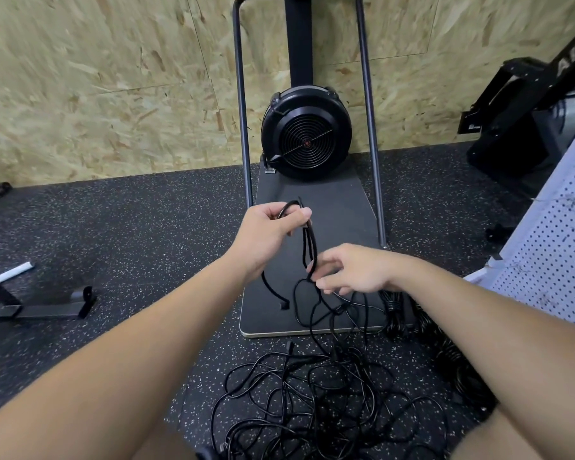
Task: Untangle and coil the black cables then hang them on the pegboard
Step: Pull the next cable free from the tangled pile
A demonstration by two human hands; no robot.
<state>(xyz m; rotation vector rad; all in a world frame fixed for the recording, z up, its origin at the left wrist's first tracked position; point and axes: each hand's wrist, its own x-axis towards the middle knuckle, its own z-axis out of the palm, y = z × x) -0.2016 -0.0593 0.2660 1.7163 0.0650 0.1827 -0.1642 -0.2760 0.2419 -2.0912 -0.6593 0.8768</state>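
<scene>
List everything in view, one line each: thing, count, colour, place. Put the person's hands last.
held cable: one, black, looped between both hands, its plug end hanging left
tangled cables: one pile, black, on the floor below the hands
coiled cables: one bundle, black, at the platform's right edge
fan machine: one, black, against the wall on a dark platform
pegboard: one, white, right edge
wall: chipboard, tan, behind
floor: speckled black
left hand: grips the loop's top
right hand: pinches the loop lower down
</scene>
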